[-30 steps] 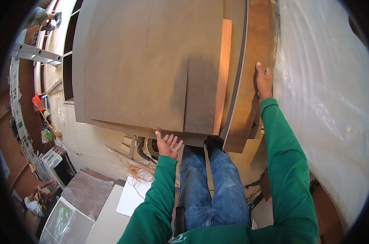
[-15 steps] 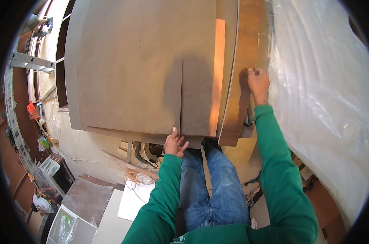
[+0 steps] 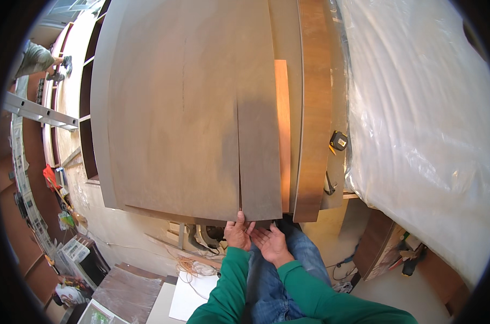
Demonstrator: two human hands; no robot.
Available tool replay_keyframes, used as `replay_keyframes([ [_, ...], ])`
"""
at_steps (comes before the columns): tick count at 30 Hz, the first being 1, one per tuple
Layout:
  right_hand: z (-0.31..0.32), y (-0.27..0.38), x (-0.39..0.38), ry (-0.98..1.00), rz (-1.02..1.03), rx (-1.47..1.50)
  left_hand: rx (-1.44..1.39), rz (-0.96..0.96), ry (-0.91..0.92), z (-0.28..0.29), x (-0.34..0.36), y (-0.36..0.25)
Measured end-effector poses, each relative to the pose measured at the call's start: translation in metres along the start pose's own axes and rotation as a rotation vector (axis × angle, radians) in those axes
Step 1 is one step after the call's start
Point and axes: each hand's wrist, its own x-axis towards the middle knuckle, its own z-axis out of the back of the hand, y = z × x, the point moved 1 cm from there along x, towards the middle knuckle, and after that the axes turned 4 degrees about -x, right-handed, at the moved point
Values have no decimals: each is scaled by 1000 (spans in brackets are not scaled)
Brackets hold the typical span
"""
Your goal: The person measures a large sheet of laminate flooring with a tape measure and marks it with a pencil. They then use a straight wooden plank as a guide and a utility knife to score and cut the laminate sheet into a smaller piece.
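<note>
Right hand (image 3: 272, 245): palm up, fingers apart, at the near edge. Left hand (image 3: 237, 236): thumb at a dark line's near end; grip cannot be determined. Large brown panel (image 3: 169, 129): flat, ahead of both. Tape measure (image 3: 339, 141): farther, right.

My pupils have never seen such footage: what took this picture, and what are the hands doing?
No machine: a person works bare-handed, in green sleeves. A fisheye camera on the head looks down, bending straight edges. The left hand has its thumb at the near edge of a wide brown panel, beside a narrower brown strip. The right hand, palm up, is beside it near the strip's end; any grip is unclear. Further right lie an orange-brown strip, a long brown board and a tape measure.
</note>
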Motion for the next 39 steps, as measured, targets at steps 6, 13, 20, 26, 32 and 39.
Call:
replay_keyframes([
  [6,-20,-9,27,231,135,-25,-94,42,-28,-14,-17,-15],
  [13,-24,-12,63,270,222,105,-58,118,-30,-25,-30,-26],
  [20,-21,-18,66,232,295,129,-57,86,-116,-24,-21,-13],
  [26,-34,-13,32,113,159,339,-68,-1,-96,-28,-18,-8],
  [32,-5,-12,51,382,39,551,-42,-56,-148,-25,0,11],
  [39,-38,-2,13,327,234,323,-199,-100,-105,-33,-39,-28],
])
